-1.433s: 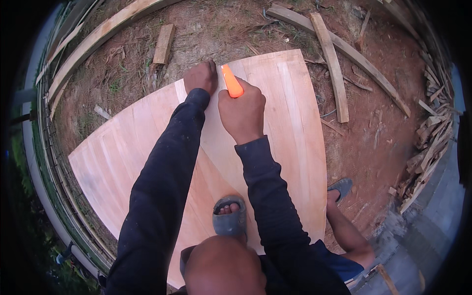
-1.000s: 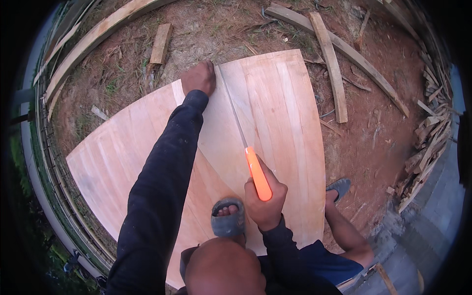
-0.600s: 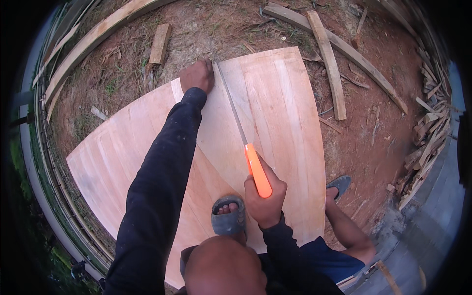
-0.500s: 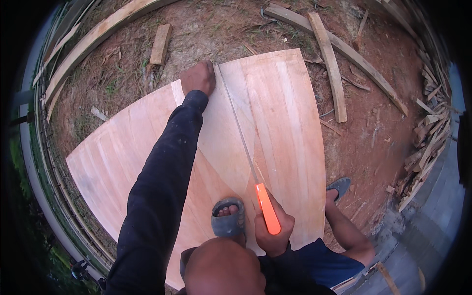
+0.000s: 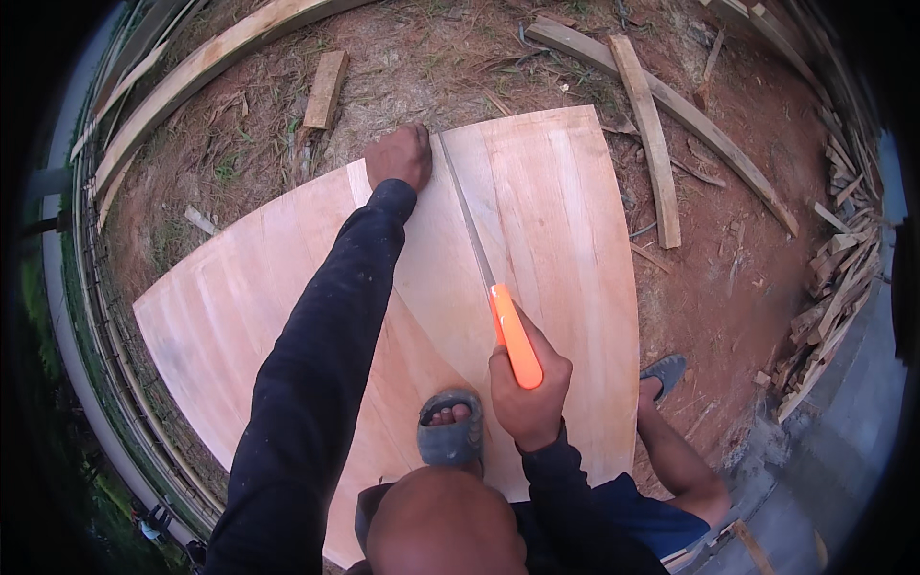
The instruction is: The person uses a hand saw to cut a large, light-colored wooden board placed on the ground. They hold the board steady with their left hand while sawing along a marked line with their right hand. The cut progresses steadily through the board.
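A pale plywood sheet (image 5: 565, 211) lies beneath me. My left hand (image 5: 399, 158) grips its far edge, fingers curled over it, just left of where a thin saw blade (image 5: 465, 213) meets that edge. My right hand (image 5: 532, 388) is closed around the saw's orange handle (image 5: 516, 335), below the middle of the sheet, with the blade angled away from me toward the far edge. My sandaled foot (image 5: 448, 436) rests on the sheet between my forearms, with my knee (image 5: 446, 527) at the bottom.
Loose timber lengths (image 5: 644, 144) lie on reddish dirt (image 5: 719, 316) beyond the sheet, and a long beam (image 5: 206, 62) crosses upper left. Scrap wood is piled (image 5: 829, 287) at the right beside grey concrete (image 5: 834, 431). At the far lower left a small, indistinct figure (image 5: 153, 522) appears.
My right hand drew the saw from the far edge back toward me, and since half a second ago has pushed it forward again. My left hand stays at the edge.
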Available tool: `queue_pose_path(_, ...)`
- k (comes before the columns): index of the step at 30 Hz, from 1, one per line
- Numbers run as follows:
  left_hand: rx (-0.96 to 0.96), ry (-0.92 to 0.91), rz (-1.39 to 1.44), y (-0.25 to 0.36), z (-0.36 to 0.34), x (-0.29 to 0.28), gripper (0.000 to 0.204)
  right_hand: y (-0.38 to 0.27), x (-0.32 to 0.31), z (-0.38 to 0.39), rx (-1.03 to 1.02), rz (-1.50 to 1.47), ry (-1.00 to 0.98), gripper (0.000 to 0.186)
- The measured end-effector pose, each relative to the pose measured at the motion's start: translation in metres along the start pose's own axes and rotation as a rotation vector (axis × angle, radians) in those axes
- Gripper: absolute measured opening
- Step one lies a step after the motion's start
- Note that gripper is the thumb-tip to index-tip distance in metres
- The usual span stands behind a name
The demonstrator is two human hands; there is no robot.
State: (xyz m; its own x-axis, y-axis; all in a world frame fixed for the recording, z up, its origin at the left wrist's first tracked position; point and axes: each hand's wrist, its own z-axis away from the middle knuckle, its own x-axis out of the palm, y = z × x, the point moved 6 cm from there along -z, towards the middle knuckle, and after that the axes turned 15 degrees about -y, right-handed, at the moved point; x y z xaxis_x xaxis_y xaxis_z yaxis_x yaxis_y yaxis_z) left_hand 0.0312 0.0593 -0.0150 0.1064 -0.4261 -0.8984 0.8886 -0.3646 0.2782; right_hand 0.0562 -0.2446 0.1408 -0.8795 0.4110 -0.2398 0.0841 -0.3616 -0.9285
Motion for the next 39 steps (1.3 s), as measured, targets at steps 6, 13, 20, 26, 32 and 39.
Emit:
queue_pose_path(6, 0.015, 0.022, 0.036, 0.015, 0.001, 0.000, 0.047, -0.010, -0.014, 0.039, 0.048, 0.032, -0.023, 0.052)
queue_pose_path(13, 0.041, 0.005, -0.012, 0.007, -0.004, 0.005, 0.047, -0.014, 0.026, -0.124, -0.006, 0.013, -0.030, 0.046)
queue_pose_path(20, 0.030, 0.055, 0.113, 0.007, 0.005, -0.007, 0.049, 0.024, 0.027, -0.095, -0.098, -0.108, -0.074, 0.048)
queue_pose_path(26, 0.010, 0.037, 0.117, 0.014, 0.002, -0.009, 0.048, 0.043, 0.034, -0.091, -0.241, -0.034, 0.051, 0.050)
queue_pose_path(32, 0.039, 0.048, 0.003, 0.006, 0.001, 0.001, 0.047, 0.011, 0.010, -0.008, 0.031, -0.022, -0.027, 0.053)
queue_pose_path(39, 0.068, 0.057, -0.017, 0.015, 0.003, -0.002, 0.047, -0.012, -0.007, 0.026, 0.131, -0.104, -0.063, 0.057)
